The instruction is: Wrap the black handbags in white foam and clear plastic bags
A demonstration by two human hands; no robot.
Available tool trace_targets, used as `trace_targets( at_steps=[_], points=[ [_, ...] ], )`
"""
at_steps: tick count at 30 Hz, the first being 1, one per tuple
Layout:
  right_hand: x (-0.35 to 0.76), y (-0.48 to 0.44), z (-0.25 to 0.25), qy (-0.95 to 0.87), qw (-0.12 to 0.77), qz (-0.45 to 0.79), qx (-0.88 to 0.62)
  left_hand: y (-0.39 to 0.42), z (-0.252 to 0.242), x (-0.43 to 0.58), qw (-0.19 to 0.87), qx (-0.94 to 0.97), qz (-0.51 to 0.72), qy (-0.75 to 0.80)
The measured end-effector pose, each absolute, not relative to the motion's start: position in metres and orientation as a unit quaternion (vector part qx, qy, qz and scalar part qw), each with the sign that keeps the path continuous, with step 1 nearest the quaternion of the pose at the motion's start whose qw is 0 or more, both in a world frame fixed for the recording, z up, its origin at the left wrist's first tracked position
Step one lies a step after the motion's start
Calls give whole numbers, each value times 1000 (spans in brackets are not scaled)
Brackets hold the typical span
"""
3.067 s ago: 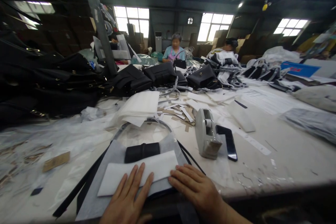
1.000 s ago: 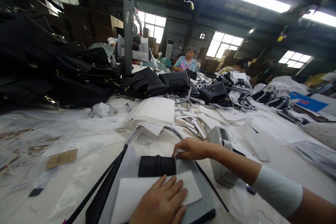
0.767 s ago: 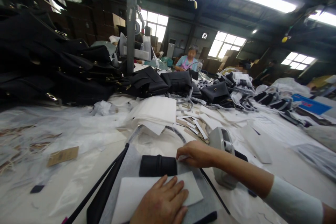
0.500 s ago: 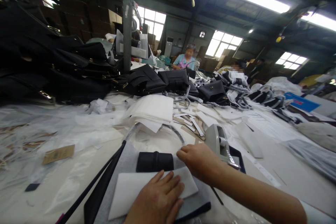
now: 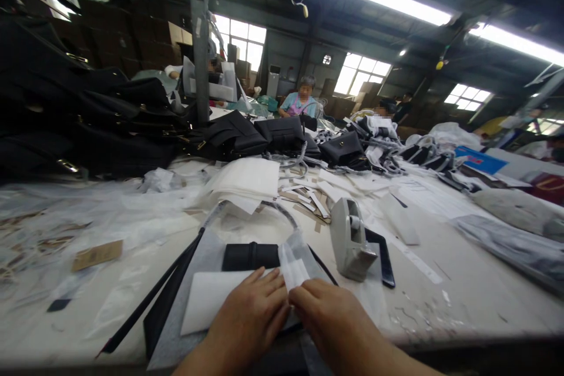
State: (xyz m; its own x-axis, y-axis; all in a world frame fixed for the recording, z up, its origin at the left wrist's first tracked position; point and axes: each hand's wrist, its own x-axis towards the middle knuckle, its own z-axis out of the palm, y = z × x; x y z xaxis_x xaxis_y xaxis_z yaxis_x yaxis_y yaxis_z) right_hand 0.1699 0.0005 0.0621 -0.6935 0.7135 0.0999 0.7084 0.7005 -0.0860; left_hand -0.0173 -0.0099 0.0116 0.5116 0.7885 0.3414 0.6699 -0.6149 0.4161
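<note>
In front of me lies a black handbag (image 5: 165,305) with thin grey-white tissue paper (image 5: 202,255) over it. Its wrapped handle (image 5: 285,213) arches away from me. A black flap or band (image 5: 251,257) shows at the top of the paper. My left hand (image 5: 249,314) rests flat on a folded white foam sheet (image 5: 202,299), fingers stretched out. Close against it, my right hand (image 5: 330,314) is closed, its fingertips pinching the lower edge of a tissue paper fold (image 5: 294,261) that lies over the sheet's right end.
A grey tape dispenser (image 5: 350,241) and a dark phone (image 5: 382,258) stand to the right. Behind the bag lie a stack of white sheets (image 5: 247,179) and card strips (image 5: 308,200). Black bags (image 5: 110,111) are heaped at the back left. A co-worker (image 5: 299,103) sits across the table.
My right hand has come back from beside the handle toward my left hand. The tissue paper's right side is now folded in over the foam sheet. My left hand stays on the sheet.
</note>
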Motion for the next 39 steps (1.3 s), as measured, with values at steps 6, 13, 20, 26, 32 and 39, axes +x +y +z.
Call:
trace_targets(
  at_steps=[6, 13, 20, 26, 32, 39],
  points=[
    [180, -29, 41, -923, 164, 18, -349, -12, 6, -18, 90, 843, 301, 437],
    [191, -53, 18, -904, 299, -35, -303, -12, 6, -21, 69, 847, 313, 425],
    [206, -60, -11, -885, 367, -77, -275, -15, 18, -22, 67, 871, 265, 409],
    [218, -65, -2, -862, 400, 46, -307, -18, 23, -19, 68, 872, 231, 426],
    [226, -28, 19, -894, 340, -63, -285, -19, 21, -18, 50, 871, 228, 432],
    [214, 2, 30, -933, 220, -184, -218, -18, 22, -20, 47, 879, 231, 415]
  ],
)
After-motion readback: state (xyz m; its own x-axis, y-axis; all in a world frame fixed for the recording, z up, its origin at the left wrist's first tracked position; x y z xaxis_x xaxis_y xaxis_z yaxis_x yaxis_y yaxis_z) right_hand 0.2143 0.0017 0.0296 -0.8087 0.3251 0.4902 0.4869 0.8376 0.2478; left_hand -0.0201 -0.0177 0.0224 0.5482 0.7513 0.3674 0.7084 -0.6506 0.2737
